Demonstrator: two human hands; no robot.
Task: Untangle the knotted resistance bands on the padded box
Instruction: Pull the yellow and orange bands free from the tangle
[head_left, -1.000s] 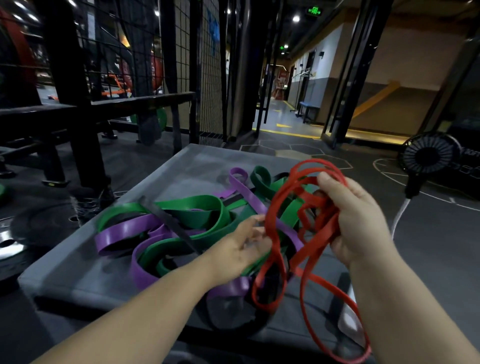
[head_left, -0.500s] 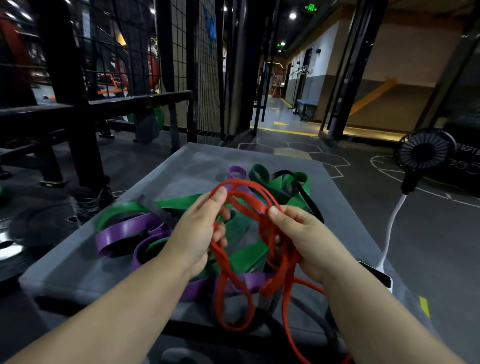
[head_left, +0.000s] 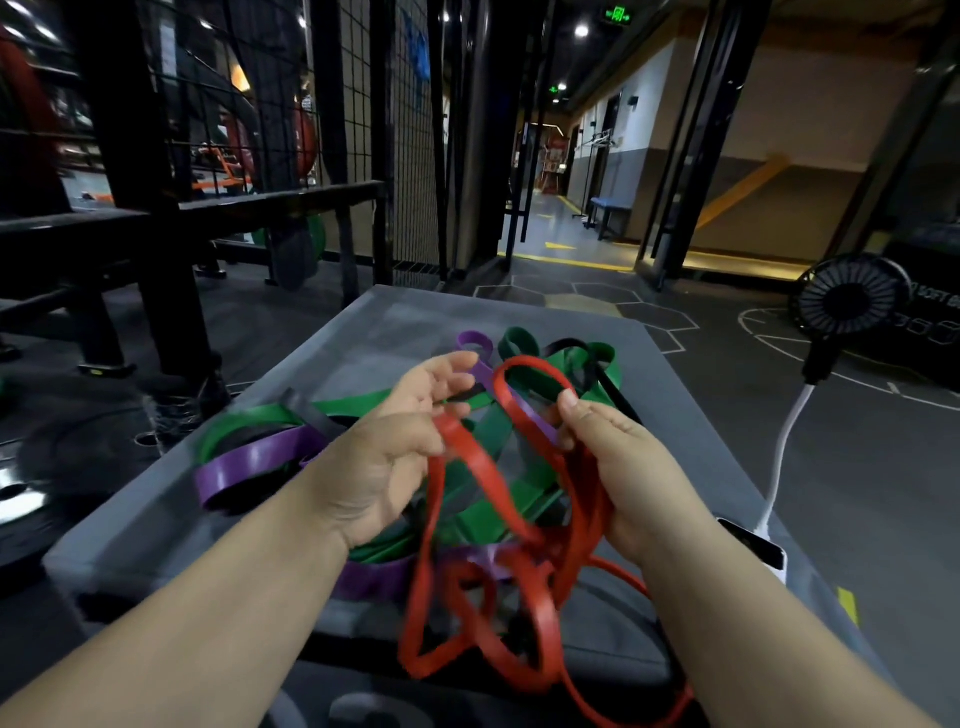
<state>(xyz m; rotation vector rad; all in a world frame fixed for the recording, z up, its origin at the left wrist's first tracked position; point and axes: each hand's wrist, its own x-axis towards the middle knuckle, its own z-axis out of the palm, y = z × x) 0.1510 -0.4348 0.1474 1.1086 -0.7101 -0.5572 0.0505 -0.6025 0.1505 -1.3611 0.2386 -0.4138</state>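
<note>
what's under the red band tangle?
Green bands and purple bands lie on the padded box beneath the red band; both hands hide how they interlock.

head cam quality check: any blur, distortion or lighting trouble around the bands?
Head view: motion blur smears the left hand fingers and the lower loops of the red band; wide-angle bending curves the padded box edges and rack posts; the gym is dim, ceiling spots glare, and the lit corridor looks brighter than the foreground.

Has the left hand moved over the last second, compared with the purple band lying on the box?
Yes. The left hand has risen from low beside the purple band up and toward the far edge, onto the red band.
</note>
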